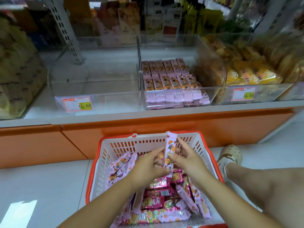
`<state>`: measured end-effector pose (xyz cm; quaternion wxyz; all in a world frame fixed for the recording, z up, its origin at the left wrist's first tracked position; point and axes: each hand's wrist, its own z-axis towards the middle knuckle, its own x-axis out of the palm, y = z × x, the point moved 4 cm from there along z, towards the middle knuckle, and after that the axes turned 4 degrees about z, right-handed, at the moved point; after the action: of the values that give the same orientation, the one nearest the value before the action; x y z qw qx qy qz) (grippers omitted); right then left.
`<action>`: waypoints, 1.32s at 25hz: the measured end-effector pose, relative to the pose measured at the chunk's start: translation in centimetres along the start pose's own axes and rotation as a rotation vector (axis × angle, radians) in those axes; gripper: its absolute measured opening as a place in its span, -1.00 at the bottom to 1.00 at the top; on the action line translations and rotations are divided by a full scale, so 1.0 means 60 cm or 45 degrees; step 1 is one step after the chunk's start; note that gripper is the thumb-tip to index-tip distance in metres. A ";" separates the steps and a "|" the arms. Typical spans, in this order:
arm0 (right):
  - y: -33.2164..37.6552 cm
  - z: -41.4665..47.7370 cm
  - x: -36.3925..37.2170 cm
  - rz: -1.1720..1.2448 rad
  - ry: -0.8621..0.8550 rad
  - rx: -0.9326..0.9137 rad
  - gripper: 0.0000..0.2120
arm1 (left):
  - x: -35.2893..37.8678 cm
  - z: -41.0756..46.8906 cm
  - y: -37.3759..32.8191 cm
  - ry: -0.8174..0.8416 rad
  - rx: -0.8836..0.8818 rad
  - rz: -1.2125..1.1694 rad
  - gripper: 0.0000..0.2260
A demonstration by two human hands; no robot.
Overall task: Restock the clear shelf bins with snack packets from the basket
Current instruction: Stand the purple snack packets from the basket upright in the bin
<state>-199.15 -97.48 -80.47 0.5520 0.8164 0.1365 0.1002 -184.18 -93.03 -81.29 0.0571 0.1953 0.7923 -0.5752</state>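
A white basket with an orange rim (118,145) sits on the floor before the shelf, filled with several pink and magenta snack packets (158,201). Both my hands meet over it. My right hand (185,159) and my left hand (148,167) hold a long pink packet (170,148) upright between them, fingers curled round it. On the shelf above, the middle clear bin (177,99) holds two neat rows of pink packets (167,74). The clear bin to its left (98,89) has nothing in it.
A bin of yellow packets (250,74) stands at the right and a bin of pale green packets (16,71) at the left. Price tags (77,104) hang on the bin fronts. An orange shelf base (148,124) runs below. My leg and shoe (228,155) are to the basket's right.
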 end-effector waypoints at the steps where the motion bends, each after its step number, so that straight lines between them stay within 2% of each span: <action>1: 0.027 -0.002 0.000 0.019 -0.014 -0.056 -0.38 | -0.012 0.003 -0.025 -0.041 0.055 0.060 -0.32; 5: 0.141 -0.008 0.001 -0.024 -0.154 -0.266 -0.48 | -0.063 0.016 -0.135 -0.292 0.278 0.389 -0.29; 7: 0.208 -0.002 -0.001 -0.150 -0.206 -0.383 -0.49 | -0.093 0.021 -0.195 -0.384 0.393 0.556 -0.27; 10: 0.332 0.044 -0.033 -0.462 -0.343 -0.633 -0.53 | -0.162 0.026 -0.272 -0.676 0.641 0.796 -0.42; 13: 0.442 0.135 -0.078 -0.898 -0.622 -0.664 -0.52 | -0.246 0.051 -0.302 -0.949 0.730 1.086 -0.50; 17: 0.509 0.288 -0.113 -1.376 -0.795 -0.376 -0.62 | -0.312 0.105 -0.268 -0.851 0.655 1.156 -0.38; 20: 0.502 0.359 -0.102 -1.904 -0.767 -0.220 -0.83 | -0.324 0.120 -0.244 -0.780 0.690 1.089 -0.33; 22: 0.485 0.385 -0.098 -1.942 -0.732 -0.202 -0.89 | -0.327 0.124 -0.240 -0.755 0.720 1.059 -0.30; 28: 0.452 0.415 -0.098 -1.975 -0.763 -0.209 -0.81 | -0.335 0.134 -0.234 -0.722 0.758 0.994 -0.25; 33: 0.435 0.423 -0.110 -1.860 -0.722 -0.209 -0.78 | -0.333 0.133 -0.233 -0.713 0.760 0.997 -0.23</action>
<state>-194.47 -131.08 -65.72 0.5504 0.4711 0.4844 -0.4903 -172.17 -109.01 -65.18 0.4165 0.3223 0.4184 -0.7400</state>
